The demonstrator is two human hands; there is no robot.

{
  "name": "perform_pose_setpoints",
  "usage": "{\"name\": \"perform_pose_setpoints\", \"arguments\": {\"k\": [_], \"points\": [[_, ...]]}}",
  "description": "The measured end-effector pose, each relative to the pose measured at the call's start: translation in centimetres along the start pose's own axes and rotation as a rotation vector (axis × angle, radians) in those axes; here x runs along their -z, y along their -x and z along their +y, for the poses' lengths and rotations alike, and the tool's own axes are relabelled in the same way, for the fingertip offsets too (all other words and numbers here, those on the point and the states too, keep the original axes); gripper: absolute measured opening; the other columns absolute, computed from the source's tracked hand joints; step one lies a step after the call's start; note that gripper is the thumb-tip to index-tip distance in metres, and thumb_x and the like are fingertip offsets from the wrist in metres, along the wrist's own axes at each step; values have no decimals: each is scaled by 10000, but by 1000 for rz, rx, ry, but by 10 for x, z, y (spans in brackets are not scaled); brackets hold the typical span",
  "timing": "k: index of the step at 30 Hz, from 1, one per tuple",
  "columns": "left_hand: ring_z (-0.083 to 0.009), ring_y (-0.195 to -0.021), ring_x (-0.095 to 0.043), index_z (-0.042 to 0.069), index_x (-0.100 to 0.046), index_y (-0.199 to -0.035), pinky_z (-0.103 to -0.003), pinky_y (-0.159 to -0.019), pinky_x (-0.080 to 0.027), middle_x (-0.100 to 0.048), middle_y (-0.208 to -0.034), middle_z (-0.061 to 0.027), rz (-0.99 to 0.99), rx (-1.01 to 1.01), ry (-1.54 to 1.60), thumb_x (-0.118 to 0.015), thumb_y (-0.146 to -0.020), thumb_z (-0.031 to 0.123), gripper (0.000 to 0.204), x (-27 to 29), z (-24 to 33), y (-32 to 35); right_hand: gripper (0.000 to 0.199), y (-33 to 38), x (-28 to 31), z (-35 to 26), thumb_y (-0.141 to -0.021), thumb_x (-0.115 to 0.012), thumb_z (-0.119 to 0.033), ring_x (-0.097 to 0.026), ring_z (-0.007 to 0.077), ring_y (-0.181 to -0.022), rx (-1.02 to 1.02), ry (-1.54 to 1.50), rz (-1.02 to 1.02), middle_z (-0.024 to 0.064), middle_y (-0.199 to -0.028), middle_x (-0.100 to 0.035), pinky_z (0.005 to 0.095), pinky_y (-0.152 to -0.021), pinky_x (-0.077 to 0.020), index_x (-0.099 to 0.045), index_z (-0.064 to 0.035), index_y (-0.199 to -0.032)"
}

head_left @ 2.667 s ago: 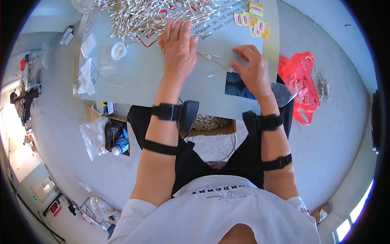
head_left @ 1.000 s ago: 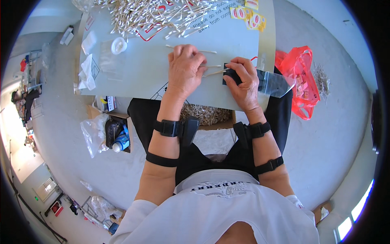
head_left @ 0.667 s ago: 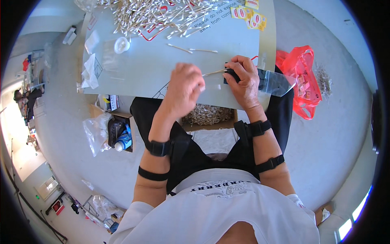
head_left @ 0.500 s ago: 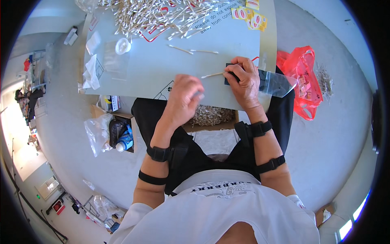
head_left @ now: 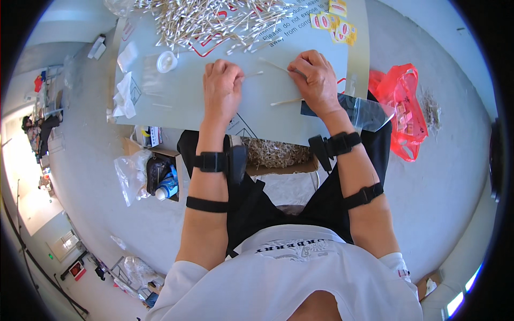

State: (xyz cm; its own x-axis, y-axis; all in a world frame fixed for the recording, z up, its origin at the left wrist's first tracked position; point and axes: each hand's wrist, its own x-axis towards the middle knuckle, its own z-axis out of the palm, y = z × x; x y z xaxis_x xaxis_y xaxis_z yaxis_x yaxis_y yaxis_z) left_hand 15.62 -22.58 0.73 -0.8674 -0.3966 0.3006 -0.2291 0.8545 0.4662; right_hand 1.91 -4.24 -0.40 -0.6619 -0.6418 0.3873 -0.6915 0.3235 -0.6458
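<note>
Lying beside the right hand [head_left: 317, 83], a clear plastic bag [head_left: 360, 111]; yellow labels [head_left: 334, 24] above

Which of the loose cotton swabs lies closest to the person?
The single white cotton swab beside the right hand, lying nearer the table's front edge than the others.

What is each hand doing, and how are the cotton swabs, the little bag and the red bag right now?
left hand: curled into a loose fist on the table, by a swab
right hand: fingers pinching one swab
cotton swab pile: spread loose over the table's far side
clear bag: lying flat under the right wrist
red bag: open, crumpled on the floor
</note>
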Motion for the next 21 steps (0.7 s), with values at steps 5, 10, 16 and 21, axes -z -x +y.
{"name": "perform_pose_setpoints", "arguments": {"k": [5, 10, 16, 21], "points": [[-310, -941, -538, 79, -649, -893, -416, -847, -455, -579, -944, -74, -55, 1, -1, -679, -708, -27, 216, -16, 37, 19, 83, -4, 8, 7, -737, -679, -9, -586, 306, -931, -7, -135, -128, 60, -939, -599, 405, -795, -500, -668, -58, -803], [-355, -1089, -515, 58, -600, -1104, -425, -944, -434, -563, -1159, -130, 117, 24, 190, -619, -708, -64, 415, -27, 73, 23, 204, 13, 16, 7, -711, -673, 24, -584, 323, -991, -40, -170, -51, 92, -1022, -608, 410, -854, -493, -659, -39, -904], [-368, -1123, -504, 24, -573, -1134, -451, -1003, -394, -565, -1202, -131, 108, 8, 197, -617, -707, -61, 437, -33, 65, 34, 247, 26, 17, -9, -709, -709, -10, -571, 295, -1002, 12, -157, -86, 77, -1031, -598, 404, -881, -452, -652, -60, -944], [-346, -1049, -517, 50, -604, -1044, -465, -940, -398, -574, -1081, -115, 122, 73, 260, -651, -704, -34, 354, -26, 62, 33, 218, 25, 15, 0, -728, -719, -43, -569, 293, -954, 68, -72, -72, 68, -999, -589, 415, -844, -452, -622, -58, -924]]}}
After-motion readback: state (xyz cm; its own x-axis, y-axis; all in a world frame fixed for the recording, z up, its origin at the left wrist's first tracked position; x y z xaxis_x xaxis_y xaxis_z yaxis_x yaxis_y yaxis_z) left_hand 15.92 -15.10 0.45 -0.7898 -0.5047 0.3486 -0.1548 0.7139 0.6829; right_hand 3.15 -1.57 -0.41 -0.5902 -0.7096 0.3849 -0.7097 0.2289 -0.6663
